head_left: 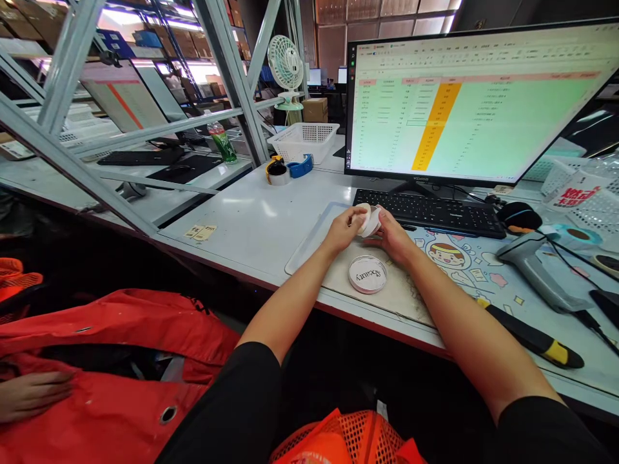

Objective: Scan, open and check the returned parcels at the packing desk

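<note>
L hand & R hand both pinch round wht pc, maybe 2, above mat by kbd; lettered case flat on mat, nearer body; fingertip-only grip, so slip could drop pc onto case, prob scuffing it.

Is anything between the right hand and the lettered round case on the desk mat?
Nothing visible stands between the right hand and the lettered round case; only desk mat shows there. That hand is occupied, though: it and the left hand hold a pale round item.
</note>
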`<action>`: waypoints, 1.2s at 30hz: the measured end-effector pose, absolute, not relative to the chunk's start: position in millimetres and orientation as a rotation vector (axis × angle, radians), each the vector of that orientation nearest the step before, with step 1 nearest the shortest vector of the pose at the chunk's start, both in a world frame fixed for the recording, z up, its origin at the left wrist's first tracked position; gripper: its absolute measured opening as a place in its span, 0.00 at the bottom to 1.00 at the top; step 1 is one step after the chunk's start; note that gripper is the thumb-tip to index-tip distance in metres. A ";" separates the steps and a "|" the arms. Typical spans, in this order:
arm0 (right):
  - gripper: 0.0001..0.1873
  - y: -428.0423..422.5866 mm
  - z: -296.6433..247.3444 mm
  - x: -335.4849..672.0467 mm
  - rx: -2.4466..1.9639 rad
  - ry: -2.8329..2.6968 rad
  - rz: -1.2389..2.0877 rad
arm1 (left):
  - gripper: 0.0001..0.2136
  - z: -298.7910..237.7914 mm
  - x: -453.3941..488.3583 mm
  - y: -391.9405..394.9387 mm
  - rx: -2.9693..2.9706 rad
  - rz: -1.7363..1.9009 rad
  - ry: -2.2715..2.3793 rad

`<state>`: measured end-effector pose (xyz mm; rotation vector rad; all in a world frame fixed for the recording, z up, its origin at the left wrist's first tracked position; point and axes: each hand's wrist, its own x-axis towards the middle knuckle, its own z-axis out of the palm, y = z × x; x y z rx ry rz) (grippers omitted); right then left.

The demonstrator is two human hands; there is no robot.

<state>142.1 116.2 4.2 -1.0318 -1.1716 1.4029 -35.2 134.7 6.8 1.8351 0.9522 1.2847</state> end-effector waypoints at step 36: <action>0.33 124.5 -3.3 144.2 -1.059 -1.114 1.303 | 0.20 -4.1 -39.2 152.2 1.522 1.459 0.824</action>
